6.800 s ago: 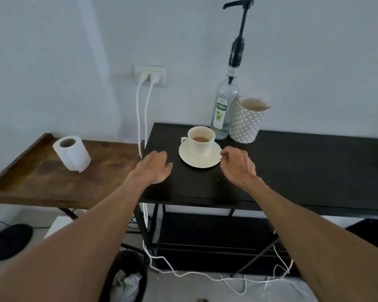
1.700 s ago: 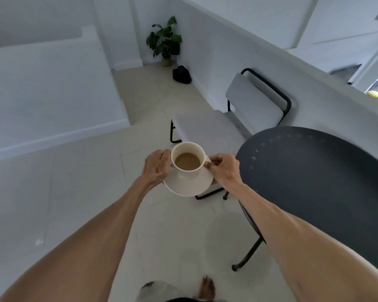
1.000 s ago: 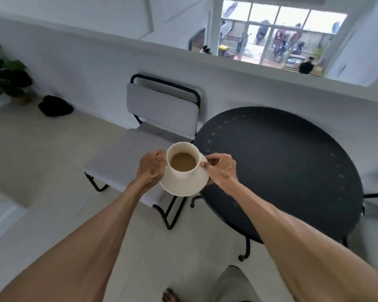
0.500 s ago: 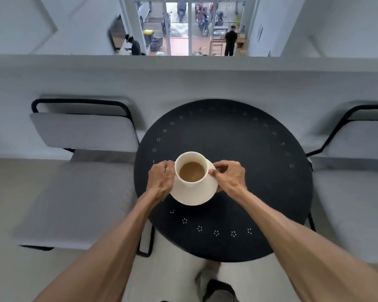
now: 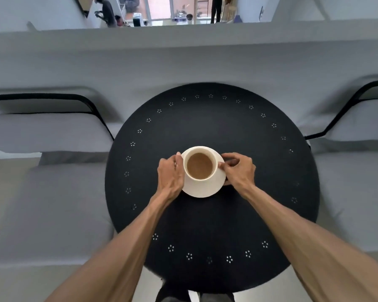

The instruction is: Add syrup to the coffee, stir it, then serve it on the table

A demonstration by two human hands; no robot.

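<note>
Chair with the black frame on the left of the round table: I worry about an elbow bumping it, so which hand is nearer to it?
Left. The left hand grips the saucer on the chair's side; the right hand holds the opposite rim.

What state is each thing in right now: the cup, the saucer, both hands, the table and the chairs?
Cup: upright, holds milky coffee.
Saucer: under cup, over table.
Left hand: gripping saucer's edge.
Right hand: gripping saucer's edge.
Table: bare besides.
Chairs: empty.
</note>
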